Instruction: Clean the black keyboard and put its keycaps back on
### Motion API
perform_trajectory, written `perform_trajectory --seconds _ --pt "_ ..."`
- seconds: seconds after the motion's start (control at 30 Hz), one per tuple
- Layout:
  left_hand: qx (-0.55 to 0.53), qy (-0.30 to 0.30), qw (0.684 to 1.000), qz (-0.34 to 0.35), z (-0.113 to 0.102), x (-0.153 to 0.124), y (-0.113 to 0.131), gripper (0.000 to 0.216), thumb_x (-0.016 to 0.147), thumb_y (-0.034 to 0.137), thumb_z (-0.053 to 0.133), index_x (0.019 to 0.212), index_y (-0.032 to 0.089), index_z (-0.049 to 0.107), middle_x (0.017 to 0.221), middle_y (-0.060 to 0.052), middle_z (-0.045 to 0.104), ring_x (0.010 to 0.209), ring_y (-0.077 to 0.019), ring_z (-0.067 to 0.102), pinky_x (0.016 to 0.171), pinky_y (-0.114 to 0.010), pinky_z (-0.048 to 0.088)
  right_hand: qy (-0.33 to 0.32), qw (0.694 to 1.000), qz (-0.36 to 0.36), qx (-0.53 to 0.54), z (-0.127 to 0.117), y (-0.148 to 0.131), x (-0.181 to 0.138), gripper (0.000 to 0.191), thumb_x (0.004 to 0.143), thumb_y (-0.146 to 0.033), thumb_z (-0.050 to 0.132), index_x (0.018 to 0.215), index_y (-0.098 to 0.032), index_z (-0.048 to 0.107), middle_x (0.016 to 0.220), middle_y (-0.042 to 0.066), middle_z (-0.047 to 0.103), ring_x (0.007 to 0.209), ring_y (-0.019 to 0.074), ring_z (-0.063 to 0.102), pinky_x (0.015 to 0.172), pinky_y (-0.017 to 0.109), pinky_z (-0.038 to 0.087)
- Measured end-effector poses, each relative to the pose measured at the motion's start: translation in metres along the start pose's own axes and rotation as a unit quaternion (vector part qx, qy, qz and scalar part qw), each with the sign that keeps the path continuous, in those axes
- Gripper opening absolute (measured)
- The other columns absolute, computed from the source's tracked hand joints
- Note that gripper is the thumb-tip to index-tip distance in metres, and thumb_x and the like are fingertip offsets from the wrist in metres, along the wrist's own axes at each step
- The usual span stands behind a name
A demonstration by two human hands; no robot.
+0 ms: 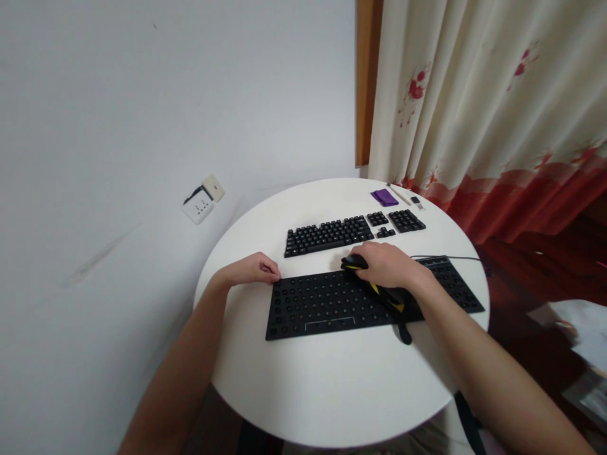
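Observation:
A black keyboard base (pixel 327 303), its keycaps off and its switch positions bare, lies on the round white table (pixel 327 385). My left hand (pixel 256 270) is closed at the base's far left corner, thumb and finger pressed against its edge. Above the base's middle right, my right hand (pixel 386 264) is wrapped round a black-and-yellow handheld device (pixel 393 298), whose exact kind I cannot make out. Its dark nose points to the far left, and a dark strap-like end hangs toward me. The hand and device hide part of the base.
Behind the base, black keycaps (pixel 332 235) lie in keyboard-shaped blocks. A purple cloth (pixel 384 197), a thin pale stick (pixel 399 194) and a small dark-and-pale item (pixel 416 202) lie at the far right. A cable (pixel 455 258) runs off the right edge. The wall borders the left.

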State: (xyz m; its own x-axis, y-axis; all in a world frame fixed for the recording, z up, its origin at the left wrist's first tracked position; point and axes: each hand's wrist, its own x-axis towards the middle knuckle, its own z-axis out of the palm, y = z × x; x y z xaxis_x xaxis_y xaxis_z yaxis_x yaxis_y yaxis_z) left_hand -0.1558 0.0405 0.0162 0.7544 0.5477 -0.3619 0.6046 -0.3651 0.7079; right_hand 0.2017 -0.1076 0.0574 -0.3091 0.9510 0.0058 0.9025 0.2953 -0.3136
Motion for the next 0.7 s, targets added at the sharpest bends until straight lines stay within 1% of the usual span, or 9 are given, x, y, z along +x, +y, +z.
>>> perform_trajectory --seconds 0.1,0.2,0.27,0.3,0.43,0.47,0.5,0.57,0.7 --pt "-0.007 -0.001 1.000 0.001 0.000 0.000 0.000 0.028 0.079 0.043 0.073 0.081 0.015 0.078 0.077 -0.005 0.073 0.071 -0.0152 0.063 0.068 -0.023 0.048 -0.064 0.995 -0.066 0.028 0.001 -0.006 -0.004 0.039 0.074 -0.024 0.066 0.113 -0.021 0.067 0.108 0.010 0.069 0.094 0.0266 0.062 0.078 0.036 0.044" --pt "-0.012 0.000 1.000 0.002 0.001 0.000 0.001 0.029 0.079 0.044 0.073 0.081 0.015 0.078 0.077 -0.005 0.073 0.071 -0.0152 0.063 0.068 -0.023 0.048 -0.182 0.968 -0.140 0.106 0.000 -0.017 -0.009 0.042 0.069 -0.024 0.072 0.111 -0.024 0.068 0.101 0.004 0.070 0.086 0.0216 0.063 0.072 0.030 0.044" --pt "-0.008 0.002 1.000 0.002 0.000 0.000 0.001 0.029 0.079 0.044 0.073 0.082 0.015 0.078 0.077 -0.005 0.073 0.071 -0.0151 0.063 0.068 -0.023 0.048 -0.228 0.949 -0.161 0.146 -0.002 -0.019 -0.010 0.041 0.070 -0.026 0.073 0.111 -0.023 0.068 0.099 0.002 0.070 0.084 0.0198 0.063 0.070 0.028 0.044" --pt "-0.007 0.002 1.000 0.002 0.000 0.000 0.001 0.029 0.079 0.044 0.073 0.082 0.015 0.078 0.078 -0.005 0.073 0.072 -0.0151 0.063 0.069 -0.023 0.048 -0.220 0.950 -0.159 0.152 -0.002 -0.017 -0.009 0.041 0.071 -0.027 0.072 0.111 -0.023 0.068 0.099 0.002 0.070 0.085 0.0199 0.063 0.071 0.028 0.045" --pt "-0.009 -0.004 1.000 -0.001 0.000 0.000 0.000 0.029 0.080 0.044 0.073 0.082 0.016 0.078 0.079 -0.005 0.074 0.072 -0.0153 0.063 0.070 -0.023 0.048 -0.069 0.992 -0.062 0.081 -0.001 -0.006 -0.003 0.037 0.077 -0.027 0.067 0.114 -0.019 0.066 0.107 0.010 0.069 0.094 0.0249 0.062 0.078 0.033 0.044" --pt "-0.009 -0.005 1.000 0.000 0.000 0.000 0.000 0.029 0.080 0.044 0.073 0.083 0.016 0.078 0.078 -0.005 0.074 0.072 -0.0154 0.063 0.070 -0.023 0.048 -0.052 0.995 -0.048 0.064 0.000 -0.005 -0.002 0.038 0.077 -0.027 0.067 0.114 -0.019 0.065 0.109 0.011 0.069 0.096 0.0258 0.062 0.079 0.034 0.043" --pt "-0.009 -0.006 1.000 0.001 -0.001 0.000 -0.001 0.029 0.081 0.044 0.072 0.083 0.016 0.078 0.078 -0.005 0.073 0.072 -0.0154 0.063 0.070 -0.023 0.047 -0.053 0.996 -0.050 0.056 0.001 -0.006 -0.002 0.040 0.075 -0.025 0.067 0.114 -0.020 0.065 0.110 0.011 0.068 0.097 0.0260 0.062 0.079 0.034 0.043" --pt "-0.009 -0.007 1.000 0.004 -0.001 0.000 -0.001 0.029 0.081 0.043 0.072 0.083 0.016 0.078 0.078 -0.005 0.073 0.073 -0.0153 0.063 0.069 -0.023 0.047 -0.093 0.989 -0.089 0.067 0.003 -0.011 -0.004 0.044 0.070 -0.022 0.070 0.114 -0.022 0.065 0.108 0.008 0.069 0.095 0.0245 0.062 0.079 0.033 0.043" --pt "-0.009 -0.005 1.000 -0.002 0.000 -0.001 0.000 0.028 0.081 0.043 0.072 0.084 0.016 0.078 0.079 -0.005 0.073 0.072 -0.0156 0.063 0.069 -0.023 0.047 -0.227 0.947 -0.178 0.139 0.004 -0.022 -0.009 0.042 0.067 -0.023 0.073 0.109 -0.023 0.067 0.098 0.002 0.069 0.084 0.0196 0.062 0.072 0.028 0.044"
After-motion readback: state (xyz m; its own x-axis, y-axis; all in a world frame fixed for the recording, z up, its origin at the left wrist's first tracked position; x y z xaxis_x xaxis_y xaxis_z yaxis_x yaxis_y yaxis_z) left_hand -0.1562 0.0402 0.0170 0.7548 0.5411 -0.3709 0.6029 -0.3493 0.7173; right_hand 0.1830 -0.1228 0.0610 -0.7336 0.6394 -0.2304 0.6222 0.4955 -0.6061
